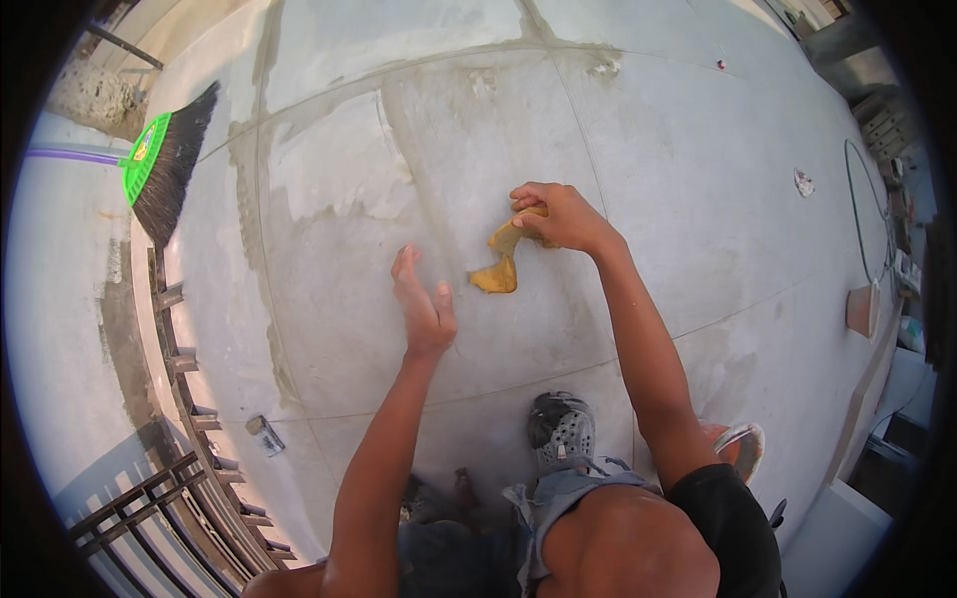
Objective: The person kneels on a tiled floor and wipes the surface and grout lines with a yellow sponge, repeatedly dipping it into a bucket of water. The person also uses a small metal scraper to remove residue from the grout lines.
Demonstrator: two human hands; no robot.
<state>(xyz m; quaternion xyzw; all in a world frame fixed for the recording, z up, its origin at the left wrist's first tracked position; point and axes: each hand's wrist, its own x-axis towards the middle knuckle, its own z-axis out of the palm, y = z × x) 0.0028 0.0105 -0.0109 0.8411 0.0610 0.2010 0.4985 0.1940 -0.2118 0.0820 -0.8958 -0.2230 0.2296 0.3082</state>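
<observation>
My right hand (pixel 563 217) pinches one end of a limp, yellow-brown cloth (pixel 498 276) between thumb and fingers. The cloth dangles in a bent strip over the grey tiled floor (pixel 339 239), its lower end curling to the left. I cannot tell whether that lower end touches the tiles. To the left of the cloth and apart from it, my left hand (pixel 426 307) is held above the floor. Its fingers stretch upward with the thumb standing off from them, and nothing is in it.
A broom (pixel 177 164) with black bristles and a green head lies at the far left. Below it runs a dark metal railing (pixel 184 369), with a small can (pixel 264 437) on the tiles nearby. A bucket (pixel 743 448) stands beside my right arm; a hose (pixel 862 219) lies far right.
</observation>
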